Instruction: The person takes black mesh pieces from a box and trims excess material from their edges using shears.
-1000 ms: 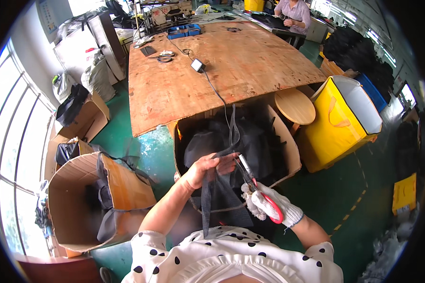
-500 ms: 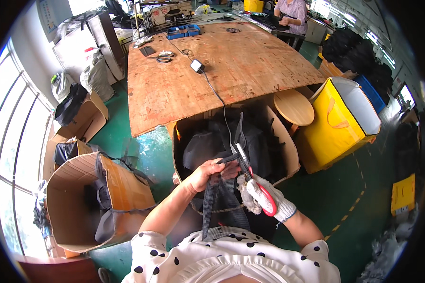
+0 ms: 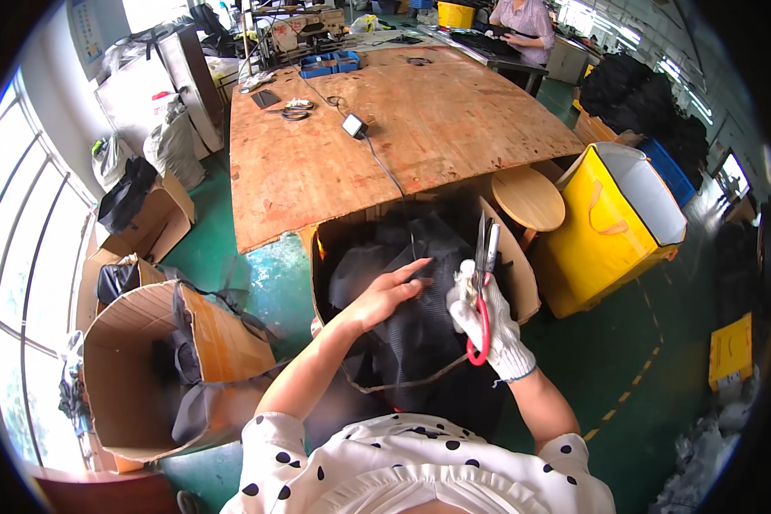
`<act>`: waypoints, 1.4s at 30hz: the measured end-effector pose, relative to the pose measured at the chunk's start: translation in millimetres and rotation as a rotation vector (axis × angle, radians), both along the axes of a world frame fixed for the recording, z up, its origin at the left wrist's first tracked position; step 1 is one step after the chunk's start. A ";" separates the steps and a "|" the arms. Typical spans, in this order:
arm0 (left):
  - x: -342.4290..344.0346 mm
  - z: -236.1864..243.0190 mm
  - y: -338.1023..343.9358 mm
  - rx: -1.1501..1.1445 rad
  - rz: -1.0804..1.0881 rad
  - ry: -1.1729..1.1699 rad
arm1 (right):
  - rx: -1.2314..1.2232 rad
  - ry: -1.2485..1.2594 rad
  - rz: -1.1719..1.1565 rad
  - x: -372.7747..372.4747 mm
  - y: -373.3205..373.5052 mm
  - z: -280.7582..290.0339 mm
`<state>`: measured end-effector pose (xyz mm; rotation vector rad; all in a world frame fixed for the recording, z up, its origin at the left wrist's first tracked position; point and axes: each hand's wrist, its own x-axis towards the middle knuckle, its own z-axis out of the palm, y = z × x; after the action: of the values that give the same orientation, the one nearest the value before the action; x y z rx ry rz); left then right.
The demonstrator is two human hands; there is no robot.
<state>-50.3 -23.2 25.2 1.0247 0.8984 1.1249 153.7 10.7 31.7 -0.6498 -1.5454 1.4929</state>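
Observation:
My bare left hand (image 3: 380, 300) reaches over a cardboard box (image 3: 522, 274), its fingers stretched out and apart with nothing held between them. Under and beside it lies black mesh fabric (image 3: 398, 330), heaped in the box. My right hand (image 3: 499, 338), in a white knitted glove, is closed round a pair of scissors (image 3: 483, 319) with red handles. Their blades point away from me, slightly parted, above the box's right side. The fingertips of the glove are partly hidden behind the handles.
A wooden table (image 3: 317, 171) spans the far side, with a small cabled device (image 3: 354, 127) on it. At right stand a round stool (image 3: 528, 197) and a yellow insulated bag (image 3: 595, 248). Another carton (image 3: 231, 334) is at left. Beyond the table, a person (image 3: 522, 30) handles dark material.
My left hand has let go of the black mesh strip, which is now down at the box. My right hand has moved right and forward with the scissors, turning them more upright.

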 end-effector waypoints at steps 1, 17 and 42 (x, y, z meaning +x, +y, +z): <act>9.5 12.6 -0.9 0.065 -0.028 0.095 | 0.288 -0.311 -0.149 0.8 -3.8 11.9; -6.2 3.4 -37.3 0.302 0.023 0.819 | 0.106 -0.331 -0.495 53.5 43.8 76.6; -11.2 -15.9 -21.7 -0.175 -0.106 -0.875 | -0.565 0.516 -0.261 125.4 35.2 39.6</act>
<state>-61.5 -44.9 9.4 0.3474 0.2234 1.2162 279.1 45.9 71.2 -0.6777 -0.6222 1.7261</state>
